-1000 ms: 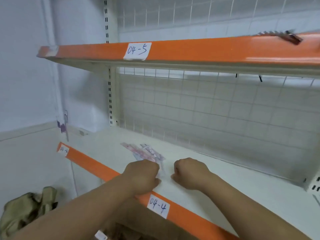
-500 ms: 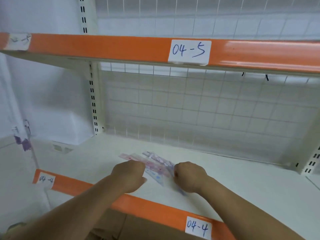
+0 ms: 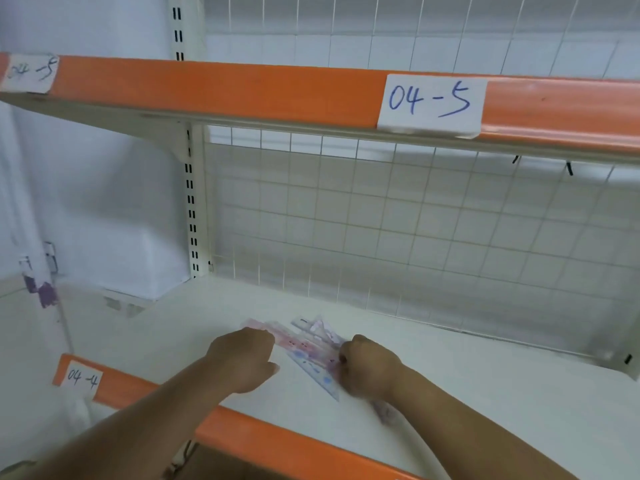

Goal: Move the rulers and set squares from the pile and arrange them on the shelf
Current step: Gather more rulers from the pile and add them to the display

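On the shelf (image 3: 485,393) with the 04-4 label (image 3: 82,377) we have the rulers and set squares (image 3: 311,351) lying flat in a fanned pile; our left hand (image 3: 242,362) and right hand (image 3: 370,370) curl over its ends; whether either grip pinches, we cannot tell

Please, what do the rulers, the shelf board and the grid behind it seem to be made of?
The rulers: probably thin clear plastic; the shelf shows through, with pink and blue print. The shelf board: likely painted metal, smooth cream surface, orange front edge. The grid: apparently white-coated wire, thin crossing rods.
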The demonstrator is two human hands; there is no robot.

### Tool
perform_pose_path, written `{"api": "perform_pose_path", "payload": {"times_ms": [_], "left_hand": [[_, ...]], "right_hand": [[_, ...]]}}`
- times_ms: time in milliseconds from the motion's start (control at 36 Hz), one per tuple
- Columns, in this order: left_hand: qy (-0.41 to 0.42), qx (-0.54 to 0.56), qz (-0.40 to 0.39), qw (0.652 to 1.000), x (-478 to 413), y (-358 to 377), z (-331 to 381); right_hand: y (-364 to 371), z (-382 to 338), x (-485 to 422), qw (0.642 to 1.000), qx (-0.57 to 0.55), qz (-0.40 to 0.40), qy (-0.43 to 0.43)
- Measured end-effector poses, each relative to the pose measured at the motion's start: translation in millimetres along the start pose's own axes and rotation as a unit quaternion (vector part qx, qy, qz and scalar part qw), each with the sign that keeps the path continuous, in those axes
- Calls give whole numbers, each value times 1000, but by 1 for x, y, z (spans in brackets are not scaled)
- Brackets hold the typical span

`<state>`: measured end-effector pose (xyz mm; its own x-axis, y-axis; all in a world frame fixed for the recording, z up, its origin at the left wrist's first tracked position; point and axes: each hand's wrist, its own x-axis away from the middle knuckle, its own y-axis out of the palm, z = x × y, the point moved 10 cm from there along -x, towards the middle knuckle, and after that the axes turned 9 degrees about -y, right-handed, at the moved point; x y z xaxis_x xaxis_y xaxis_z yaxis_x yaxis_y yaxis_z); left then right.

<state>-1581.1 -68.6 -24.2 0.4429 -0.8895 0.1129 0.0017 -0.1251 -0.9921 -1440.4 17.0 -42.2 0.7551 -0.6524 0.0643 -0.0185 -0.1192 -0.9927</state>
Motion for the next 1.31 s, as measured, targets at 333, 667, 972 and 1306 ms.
{"api": "perform_pose_path", "payload": {"times_ms": [333, 667, 972, 1306], "left_hand": [[-5, 30, -5, 1000, -21, 0, -9], [78, -31, -63, 994, -43, 17, 32], [35, -118, -66, 990, -41, 30, 27], [28, -26, -118, 992, -21, 17, -2]], "right_hand": [[-3, 10, 3, 996, -5, -73, -41], [-21, 47, 24, 997, 49, -54, -20], [-22, 87, 44, 996, 45, -61, 51], [-22, 60, 37, 997, 41, -67, 27]]}}
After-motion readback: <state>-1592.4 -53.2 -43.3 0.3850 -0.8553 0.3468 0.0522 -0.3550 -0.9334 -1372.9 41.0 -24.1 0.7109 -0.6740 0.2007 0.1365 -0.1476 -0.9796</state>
